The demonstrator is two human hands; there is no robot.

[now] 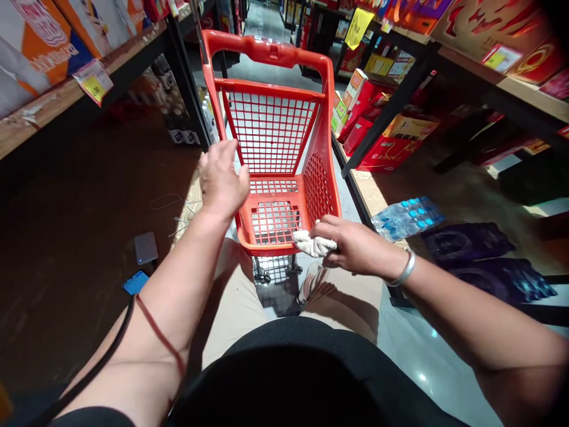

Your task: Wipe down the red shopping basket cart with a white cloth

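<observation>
An orange plastic shopping cart [284, 136] stands in front of me in a shop aisle, its basket empty. My right hand [351, 243] is closed on a white crumpled cloth [311, 243] pressed against the cart's near right rim. My left hand [220, 178] rests on the cart's near left rim, seen from the back, fingers curled forward over the edge. A metal bangle sits on my right wrist and a red cord on my left forearm.
Low wooden shelves run along both sides. A pack of water bottles [406, 216] and dark packages [489, 261] lie on the right shelf, red gift boxes [386, 142] farther on. A small grey box [146, 247] and a blue item [136, 282] lie at left.
</observation>
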